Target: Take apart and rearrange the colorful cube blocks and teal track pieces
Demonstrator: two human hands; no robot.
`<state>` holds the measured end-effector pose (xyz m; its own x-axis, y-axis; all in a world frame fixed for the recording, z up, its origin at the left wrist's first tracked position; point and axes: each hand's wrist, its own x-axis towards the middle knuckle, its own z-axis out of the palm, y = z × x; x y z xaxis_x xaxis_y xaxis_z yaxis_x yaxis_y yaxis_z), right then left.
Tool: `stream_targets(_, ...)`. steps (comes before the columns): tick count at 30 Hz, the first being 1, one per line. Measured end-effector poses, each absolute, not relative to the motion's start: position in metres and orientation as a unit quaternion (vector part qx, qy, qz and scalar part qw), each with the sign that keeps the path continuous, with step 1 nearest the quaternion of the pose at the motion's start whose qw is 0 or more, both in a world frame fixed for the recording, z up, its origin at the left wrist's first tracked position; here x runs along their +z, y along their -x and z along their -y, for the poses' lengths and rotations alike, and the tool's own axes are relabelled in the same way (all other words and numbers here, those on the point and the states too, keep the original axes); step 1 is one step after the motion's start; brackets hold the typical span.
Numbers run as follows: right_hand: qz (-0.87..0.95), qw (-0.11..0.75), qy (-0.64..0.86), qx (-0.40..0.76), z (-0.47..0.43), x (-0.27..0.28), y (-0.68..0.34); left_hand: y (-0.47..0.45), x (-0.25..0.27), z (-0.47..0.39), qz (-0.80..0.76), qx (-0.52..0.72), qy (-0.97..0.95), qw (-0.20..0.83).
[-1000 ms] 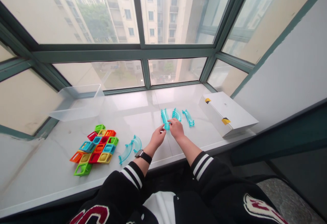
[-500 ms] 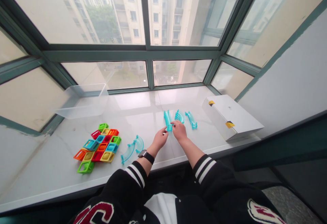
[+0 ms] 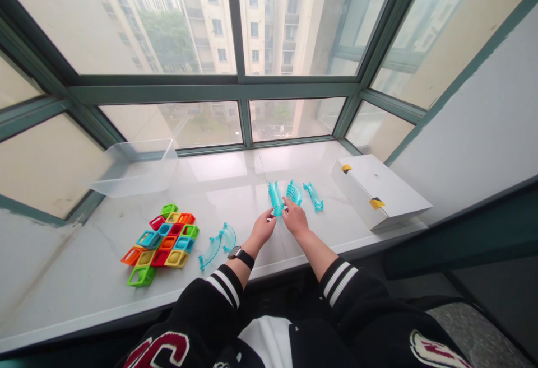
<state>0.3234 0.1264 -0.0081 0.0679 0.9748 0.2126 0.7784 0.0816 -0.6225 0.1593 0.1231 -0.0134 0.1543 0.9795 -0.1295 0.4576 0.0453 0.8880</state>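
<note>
A straight translucent turquoise track piece (image 3: 274, 195), seemingly stacked from several layers, lies in front of me on the white sill. My left hand (image 3: 263, 227) has its fingertips at the near left corner of this stack, finger and thumb closed about it. Just right of its near end is my right hand (image 3: 296, 218), its fingers apart and nothing visible in them. Curved turquoise track pieces (image 3: 295, 191) lie beyond the right fingertips. Farther right rests another turquoise track piece (image 3: 314, 198). Two curved turquoise pieces (image 3: 210, 253) lie left of my left wrist.
Colourful square tiles (image 3: 161, 257) are joined flat at the left of the sill (image 3: 235, 177). Behind them stands a clear plastic bin (image 3: 140, 183). A white box (image 3: 384, 189) with yellow-black tape sits at the right. Window frames (image 3: 210, 92) border the back.
My right hand's fingers have drawn slightly up and right, away from the straight track stack. My left hand stays at its near corner. The view has shifted a little.
</note>
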Motion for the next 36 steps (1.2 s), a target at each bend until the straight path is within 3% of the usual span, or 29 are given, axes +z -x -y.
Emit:
stream_targets(6, 0.646, 0.322, 0.670, 0.173, -0.123, -0.006, -0.321, -0.162, -0.012, -0.120, -0.577, 0.304, -0.620, 0.436)
stream_targets(11, 0.594, 0.403, 0.665, 0.207, -0.097, -0.025, -0.326, -0.131, -0.004, -0.106, -0.561, 0.326, -0.641, 0.410)
stream_targets(14, 0.559, 0.447, 0.660, 0.227, -0.065, -0.053, -0.333, -0.084, -0.001, -0.088, -0.547, 0.362, -0.689, 0.306)
stream_targets(17, 0.594, 0.445, 0.624, 0.244, -0.038, -0.078, -0.337, -0.029, -0.007, -0.063, -0.580, 0.373, -0.709, 0.150)
stream_targets(20, 0.643, 0.434, 0.589, 0.225, -0.025, -0.086, -0.336, 0.015, -0.024, -0.038, -0.624, 0.337, -0.703, 0.062)
stream_targets(26, 0.715, 0.366, 0.576, 0.149, -0.027, -0.078, -0.330, 0.032, -0.061, -0.012, -0.608, 0.270, -0.741, 0.085)
stream_targets(36, 0.770, 0.313, 0.542, 0.125, -0.020, -0.067, -0.328, -0.065, -0.067, -0.002, -0.579, 0.258, -0.764, 0.119)
